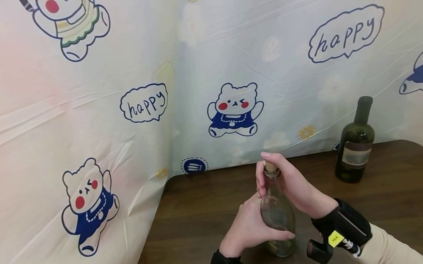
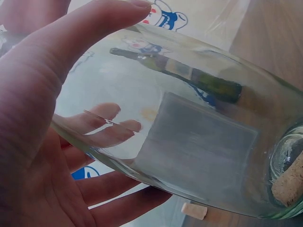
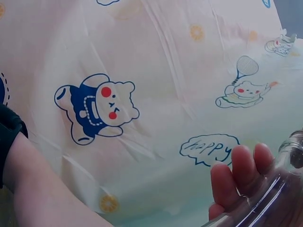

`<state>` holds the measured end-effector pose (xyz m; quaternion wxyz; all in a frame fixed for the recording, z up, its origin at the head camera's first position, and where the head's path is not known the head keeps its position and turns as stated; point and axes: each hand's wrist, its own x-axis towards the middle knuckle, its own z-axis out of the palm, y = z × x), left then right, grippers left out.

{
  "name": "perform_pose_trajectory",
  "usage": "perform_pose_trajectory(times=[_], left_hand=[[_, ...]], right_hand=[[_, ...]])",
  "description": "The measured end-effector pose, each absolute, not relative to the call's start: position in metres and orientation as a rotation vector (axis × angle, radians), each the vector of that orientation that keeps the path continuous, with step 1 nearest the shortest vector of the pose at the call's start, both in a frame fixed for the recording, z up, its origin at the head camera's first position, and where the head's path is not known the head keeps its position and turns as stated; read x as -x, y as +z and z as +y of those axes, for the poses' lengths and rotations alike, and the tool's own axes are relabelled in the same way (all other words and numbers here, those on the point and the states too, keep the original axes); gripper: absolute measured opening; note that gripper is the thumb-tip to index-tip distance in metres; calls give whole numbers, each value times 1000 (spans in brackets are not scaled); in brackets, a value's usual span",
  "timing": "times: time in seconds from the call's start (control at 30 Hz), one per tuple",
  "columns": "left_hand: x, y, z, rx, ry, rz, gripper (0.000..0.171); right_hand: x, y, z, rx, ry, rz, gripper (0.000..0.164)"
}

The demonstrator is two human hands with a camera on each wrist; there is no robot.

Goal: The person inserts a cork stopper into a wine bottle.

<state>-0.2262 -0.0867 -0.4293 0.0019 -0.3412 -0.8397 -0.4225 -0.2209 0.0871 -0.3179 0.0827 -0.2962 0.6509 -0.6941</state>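
A clear glass bottle [image 1: 278, 212] stands upright on the table. My left hand [image 1: 250, 225] grips its body, thumb across the near side and fingers spread round the far side. Around the neck curls my right hand [image 1: 294, 183], its thumb tip over a cork [image 1: 270, 166] in the mouth. Several right fingertips [image 3: 244, 165] lie beside the neck in the right wrist view. Inside the bottle, a loose cork [image 2: 289, 184] lies at the base, and a pale rectangular label [image 2: 199, 146] shows through the glass in the left wrist view.
A green wine bottle [image 1: 354, 140] with a label stands toward the back right of the brown wooden table [image 1: 188, 229]. A small cork-coloured piece [image 2: 194, 210] lies beyond the clear bottle. Printed cloth [image 1: 144, 143] hangs along the left and back edges.
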Motion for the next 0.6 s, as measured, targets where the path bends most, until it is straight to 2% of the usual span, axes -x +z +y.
perform_pose_trajectory(times=[0.43,0.6], left_hand=[[226,-430,-85,1046,-1289,-2611,74],[226,-430,-85,1042,-1284,-2609,77]], right_hand=[[221,-322,82,885,-2102,1918,65],[221,-321,81,872,-2120,1915,63]])
